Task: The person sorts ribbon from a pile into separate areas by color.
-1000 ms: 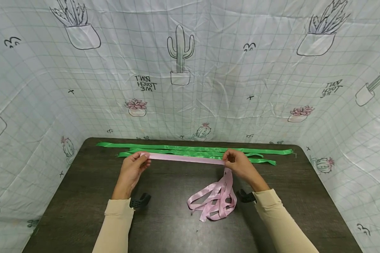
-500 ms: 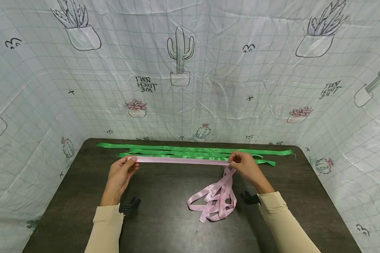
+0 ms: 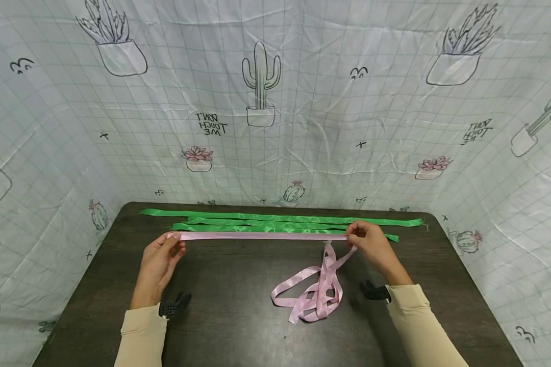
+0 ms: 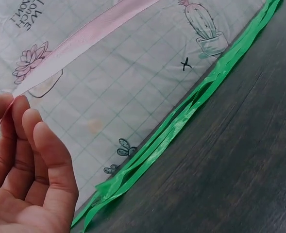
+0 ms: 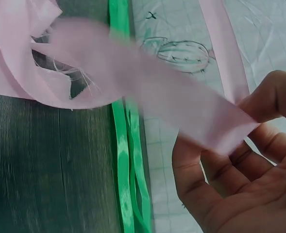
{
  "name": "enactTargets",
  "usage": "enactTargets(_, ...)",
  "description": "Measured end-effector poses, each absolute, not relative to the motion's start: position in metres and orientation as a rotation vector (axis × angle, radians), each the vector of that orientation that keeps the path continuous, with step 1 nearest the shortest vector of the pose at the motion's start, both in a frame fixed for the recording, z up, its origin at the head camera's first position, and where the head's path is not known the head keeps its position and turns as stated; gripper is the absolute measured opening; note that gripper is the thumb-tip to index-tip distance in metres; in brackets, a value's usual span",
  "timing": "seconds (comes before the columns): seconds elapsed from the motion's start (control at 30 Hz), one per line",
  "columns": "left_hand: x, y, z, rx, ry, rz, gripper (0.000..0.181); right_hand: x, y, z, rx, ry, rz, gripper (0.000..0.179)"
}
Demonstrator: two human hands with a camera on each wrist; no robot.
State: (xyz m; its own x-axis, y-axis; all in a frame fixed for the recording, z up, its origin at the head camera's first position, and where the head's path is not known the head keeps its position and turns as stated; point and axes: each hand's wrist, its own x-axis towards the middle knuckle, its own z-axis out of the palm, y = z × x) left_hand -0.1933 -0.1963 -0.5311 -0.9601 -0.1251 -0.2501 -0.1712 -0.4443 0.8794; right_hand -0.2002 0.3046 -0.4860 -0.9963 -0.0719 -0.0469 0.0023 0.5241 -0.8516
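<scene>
Both hands have drawn apart: the left hand (image 3: 159, 260) has moved left and nearer, the right hand (image 3: 378, 250) further right. The span of pink ribbon (image 3: 261, 236) between them is consequently longer and taut, lying near-side of the green ribbons (image 3: 266, 217) at the far edge of the counter (image 3: 229, 290). In my judgement this indicates a length being pulled straight. Each hand pinches the ribbon between thumb and forefinger, gap closed, remaining fingers loosely bent. The remainder lies in a coiled heap (image 3: 323, 300) right of centre, position unaltered, one strand slanting up to the right hand.

Writing: reversed lettering (image 3: 211, 124) on the cloth backdrop (image 3: 312, 102), "DON'T", "TOUCH", "WE", repeated far right. No brand or label legible
</scene>
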Motion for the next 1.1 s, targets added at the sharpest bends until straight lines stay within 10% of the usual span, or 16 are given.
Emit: enactTargets(1.1,-0.180,-0.226,-0.539,-0.391,1.340,2.826,0.026,-0.179,0.357,-0.501,0.227,1.932,-2.362,0.015)
